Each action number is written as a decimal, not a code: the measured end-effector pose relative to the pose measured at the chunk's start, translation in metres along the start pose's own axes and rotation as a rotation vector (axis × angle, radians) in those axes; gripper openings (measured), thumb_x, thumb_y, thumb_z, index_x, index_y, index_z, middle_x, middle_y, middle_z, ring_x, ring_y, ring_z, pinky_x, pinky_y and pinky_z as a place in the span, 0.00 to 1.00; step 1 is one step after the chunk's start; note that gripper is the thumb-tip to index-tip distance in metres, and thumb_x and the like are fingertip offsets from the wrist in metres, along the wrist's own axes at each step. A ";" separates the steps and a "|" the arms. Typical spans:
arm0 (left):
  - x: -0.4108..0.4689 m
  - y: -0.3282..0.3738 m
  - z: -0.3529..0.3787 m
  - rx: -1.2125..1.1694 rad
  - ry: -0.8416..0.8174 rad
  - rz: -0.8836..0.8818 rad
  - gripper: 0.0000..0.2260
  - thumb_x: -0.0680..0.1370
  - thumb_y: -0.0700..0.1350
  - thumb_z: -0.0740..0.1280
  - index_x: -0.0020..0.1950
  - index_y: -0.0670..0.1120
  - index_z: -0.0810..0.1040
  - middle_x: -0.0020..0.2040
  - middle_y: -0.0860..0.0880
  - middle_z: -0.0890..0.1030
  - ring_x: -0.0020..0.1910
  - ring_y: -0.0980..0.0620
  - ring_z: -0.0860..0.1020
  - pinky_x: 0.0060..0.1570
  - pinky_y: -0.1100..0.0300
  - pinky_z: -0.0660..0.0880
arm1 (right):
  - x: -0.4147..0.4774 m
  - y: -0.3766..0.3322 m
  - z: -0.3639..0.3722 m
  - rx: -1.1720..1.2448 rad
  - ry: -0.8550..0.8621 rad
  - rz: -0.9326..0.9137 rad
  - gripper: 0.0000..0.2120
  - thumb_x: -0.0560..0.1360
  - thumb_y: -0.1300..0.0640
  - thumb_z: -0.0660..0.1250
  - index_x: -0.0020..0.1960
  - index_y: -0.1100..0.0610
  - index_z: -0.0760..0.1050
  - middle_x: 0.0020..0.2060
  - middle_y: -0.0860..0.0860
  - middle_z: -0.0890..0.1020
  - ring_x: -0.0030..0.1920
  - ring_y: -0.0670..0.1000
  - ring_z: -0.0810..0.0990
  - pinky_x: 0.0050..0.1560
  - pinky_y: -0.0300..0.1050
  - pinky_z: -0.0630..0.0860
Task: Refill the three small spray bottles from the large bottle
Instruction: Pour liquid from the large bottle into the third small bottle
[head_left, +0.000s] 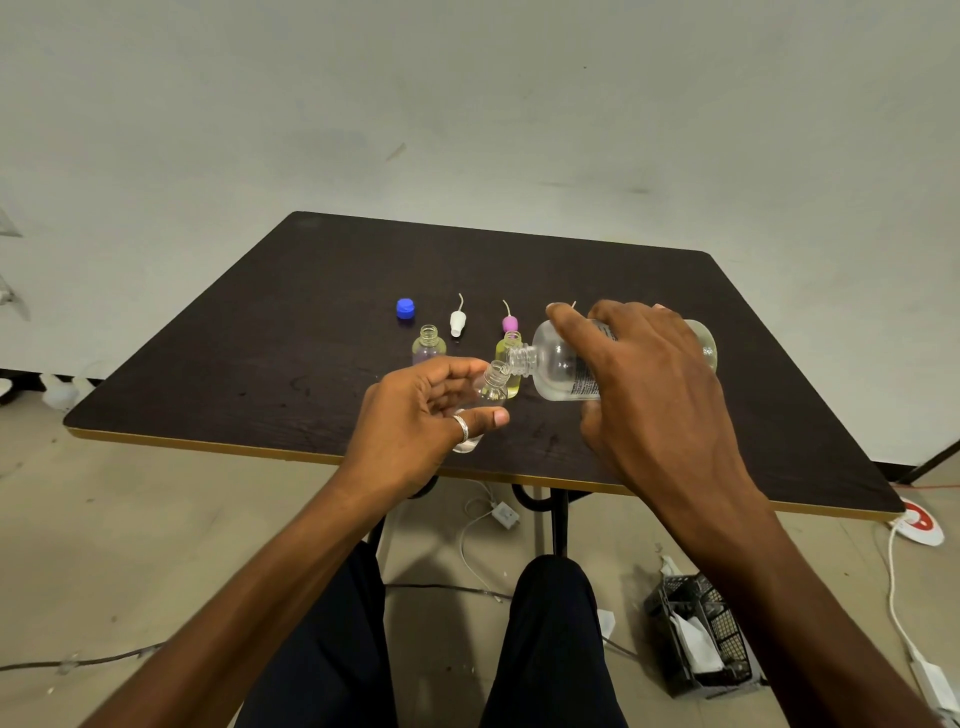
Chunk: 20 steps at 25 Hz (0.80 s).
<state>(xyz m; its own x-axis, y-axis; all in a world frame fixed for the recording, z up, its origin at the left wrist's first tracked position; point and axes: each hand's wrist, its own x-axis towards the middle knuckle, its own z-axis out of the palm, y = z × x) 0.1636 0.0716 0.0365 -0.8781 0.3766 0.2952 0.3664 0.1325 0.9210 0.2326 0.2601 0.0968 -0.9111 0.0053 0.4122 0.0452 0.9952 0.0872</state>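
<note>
the left hand (431, 410) curls round a small bottle (491, 387), tilted, its mouth right at the large bottle (558, 364), which the right hand (654, 384) grips from above, tipped almost flat. pour slowly, mouths together; the opening is narrow. a yellowish bottle (506, 343) stands just behind the large bottle's neck, a third bottle (428, 348) further left, and the table edge (260, 448) is nearer the person, so lift clear upward.

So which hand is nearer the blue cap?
Left. The left hand is just camera-side of the blue cap; the right hand, on the large bottle, is farther right.
</note>
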 end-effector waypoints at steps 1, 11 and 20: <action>0.000 0.000 0.000 0.001 0.000 0.000 0.21 0.66 0.46 0.79 0.54 0.63 0.78 0.48 0.65 0.82 0.52 0.67 0.81 0.47 0.74 0.76 | 0.000 0.000 0.000 -0.002 0.001 0.000 0.39 0.67 0.56 0.76 0.74 0.50 0.63 0.64 0.57 0.75 0.64 0.60 0.72 0.68 0.57 0.64; 0.000 -0.001 0.000 -0.010 0.001 0.011 0.21 0.66 0.46 0.79 0.54 0.62 0.78 0.49 0.64 0.83 0.51 0.65 0.82 0.48 0.73 0.76 | 0.000 -0.001 -0.002 -0.009 -0.003 0.000 0.39 0.67 0.56 0.76 0.74 0.50 0.63 0.64 0.57 0.74 0.64 0.59 0.71 0.69 0.57 0.63; 0.000 -0.001 0.000 -0.011 0.004 0.010 0.21 0.67 0.45 0.80 0.55 0.61 0.79 0.48 0.64 0.83 0.52 0.66 0.82 0.49 0.72 0.76 | -0.001 0.000 -0.003 -0.021 0.006 -0.004 0.39 0.67 0.56 0.75 0.74 0.50 0.62 0.64 0.56 0.74 0.64 0.59 0.71 0.68 0.56 0.63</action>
<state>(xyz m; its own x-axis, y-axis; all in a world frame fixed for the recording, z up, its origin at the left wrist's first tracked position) 0.1629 0.0720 0.0352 -0.8757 0.3742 0.3053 0.3716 0.1185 0.9208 0.2350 0.2596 0.0988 -0.9086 0.0006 0.4176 0.0504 0.9928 0.1082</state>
